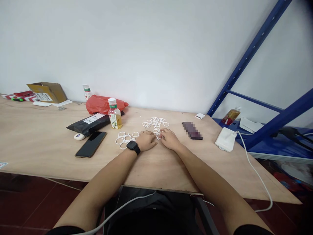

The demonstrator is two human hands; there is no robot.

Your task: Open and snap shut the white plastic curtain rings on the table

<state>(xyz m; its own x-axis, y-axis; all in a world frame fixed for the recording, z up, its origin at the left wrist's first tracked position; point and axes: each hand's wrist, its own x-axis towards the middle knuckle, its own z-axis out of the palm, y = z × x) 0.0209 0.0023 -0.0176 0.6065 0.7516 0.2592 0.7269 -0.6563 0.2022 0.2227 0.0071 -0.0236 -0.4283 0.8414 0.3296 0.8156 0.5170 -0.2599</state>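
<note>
On the wooden table (146, 166), white plastic rings, each with a small knob, lie in groups. One cluster of rings (127, 138) sits to the left, beside the wrist with a black watch (133, 147). Another pile of rings (155, 123) lies farther back, beyond both hands. My left hand (146, 141) rests low over the table between the clusters, fingers apart, with no held thing visible. The fingers of my right hand (169, 139) are closed on a white ring (157, 134) at the near side of the back pile; the fingertips partly cover it.
To the left are a phone (91, 144), a white oval case (79, 136), a black parcel (90, 123), a drink bottle (114, 114) and a red bag (97, 103). A blurred-out dark object (192, 130), a white power bank (225, 139) with a cable and a blue rack (244, 55) are right.
</note>
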